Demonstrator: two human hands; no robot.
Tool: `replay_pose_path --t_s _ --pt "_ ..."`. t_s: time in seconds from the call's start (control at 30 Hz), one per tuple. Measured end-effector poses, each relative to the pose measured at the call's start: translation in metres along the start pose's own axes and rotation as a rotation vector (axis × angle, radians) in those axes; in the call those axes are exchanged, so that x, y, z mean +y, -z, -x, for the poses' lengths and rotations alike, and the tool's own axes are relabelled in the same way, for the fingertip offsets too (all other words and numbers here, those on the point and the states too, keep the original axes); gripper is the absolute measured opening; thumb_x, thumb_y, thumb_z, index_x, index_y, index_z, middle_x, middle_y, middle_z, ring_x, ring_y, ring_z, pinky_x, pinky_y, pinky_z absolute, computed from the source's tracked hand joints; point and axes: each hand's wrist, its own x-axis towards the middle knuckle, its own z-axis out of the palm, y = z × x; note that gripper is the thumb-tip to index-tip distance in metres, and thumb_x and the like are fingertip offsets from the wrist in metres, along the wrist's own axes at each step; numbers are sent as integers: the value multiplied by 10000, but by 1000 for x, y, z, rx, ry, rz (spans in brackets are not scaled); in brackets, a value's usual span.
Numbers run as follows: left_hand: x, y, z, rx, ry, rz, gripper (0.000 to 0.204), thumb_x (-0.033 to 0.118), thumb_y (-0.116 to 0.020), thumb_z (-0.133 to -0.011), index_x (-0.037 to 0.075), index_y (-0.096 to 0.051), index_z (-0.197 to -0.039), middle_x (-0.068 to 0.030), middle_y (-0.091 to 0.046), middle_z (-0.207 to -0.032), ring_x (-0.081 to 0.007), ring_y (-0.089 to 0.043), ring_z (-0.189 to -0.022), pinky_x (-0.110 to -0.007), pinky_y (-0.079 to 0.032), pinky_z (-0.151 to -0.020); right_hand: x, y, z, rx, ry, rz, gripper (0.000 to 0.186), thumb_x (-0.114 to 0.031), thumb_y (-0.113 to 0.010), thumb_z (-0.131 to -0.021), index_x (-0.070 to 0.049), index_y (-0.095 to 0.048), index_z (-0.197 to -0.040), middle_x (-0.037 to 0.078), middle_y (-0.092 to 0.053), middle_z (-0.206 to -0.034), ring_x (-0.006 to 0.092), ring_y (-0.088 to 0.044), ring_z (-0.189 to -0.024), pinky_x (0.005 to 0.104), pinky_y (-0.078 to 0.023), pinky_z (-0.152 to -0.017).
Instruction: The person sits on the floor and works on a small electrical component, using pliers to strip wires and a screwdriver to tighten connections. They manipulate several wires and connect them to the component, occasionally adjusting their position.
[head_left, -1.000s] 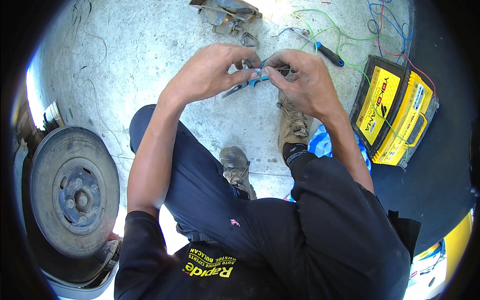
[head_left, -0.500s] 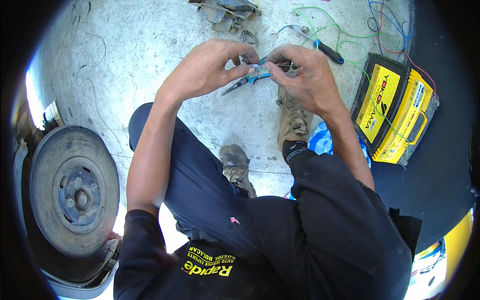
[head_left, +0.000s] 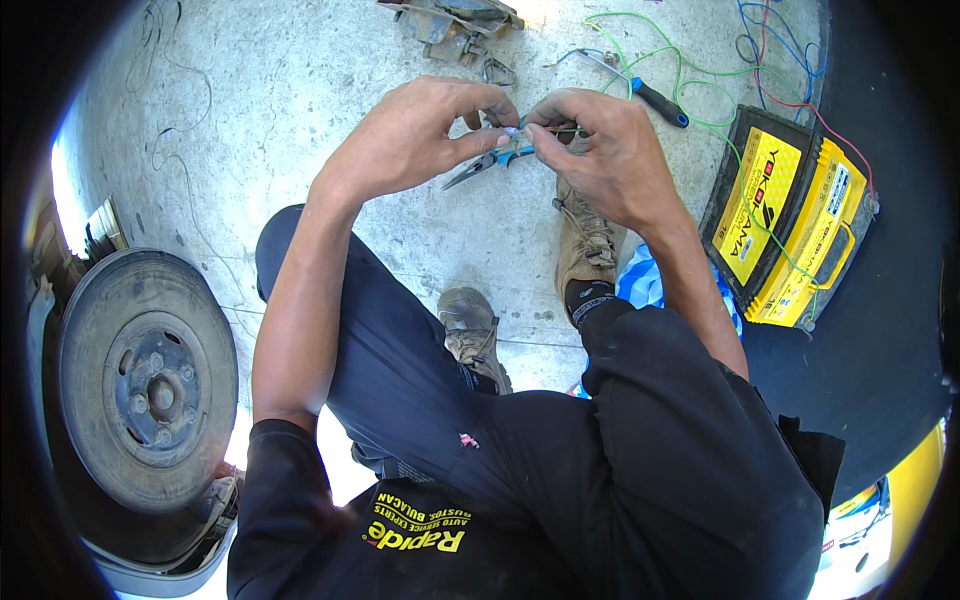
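Observation:
My left hand (head_left: 425, 130) is closed in a pinch on a small whitish piece (head_left: 512, 132), too small to make out. Close against it, my right hand (head_left: 605, 150) pinches the end of a thin green wire (head_left: 568, 130) between thumb and forefinger. The two sets of fingertips nearly meet, hiding most of what lies between them. Beneath them on the concrete are pliers (head_left: 488, 166) with blue handles and dark pointed jaws, partly covered by my fingers. A screwdriver (head_left: 660, 103) with a black and blue handle lies just beyond my right hand.
A yellow and black battery (head_left: 800, 235) stands at right on a dark surface, with green and red wires running to it. Blue wires (head_left: 800, 50) coil at the far right. A dirty metal part (head_left: 460, 30) lies ahead. A wheel (head_left: 150, 380) is at left; my boots (head_left: 475, 325) are below.
My right thumb and forefinger have shifted slightly left, nearer the left fingertips. The left hand and the things on the floor stay in place.

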Motion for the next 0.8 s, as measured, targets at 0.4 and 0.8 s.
replay_pose_path --t_s 0.4,0.8 --pt "1 2 -2 5 -33 40 228 213 -746 -962 60 -739 -1131 -100 -776 -1054 -280 -727 -928 -418 -566 -868 -1 0 -2 8 23 37 140 -179 -767 -891 -47 -750 -934 131 -740 -850 298 -734 -801 397 -563 -710" --pt "0 2 -3 12 -31 30 232 222 -737 -969 54 -736 -1129 -97 -776 -1057 -280 -722 -918 -425 -561 -881 1 6 -2 15 7 -1 143 -184 -758 -899 -51 -760 -952 127 -743 -871 293 -728 -795 389 -561 -720"
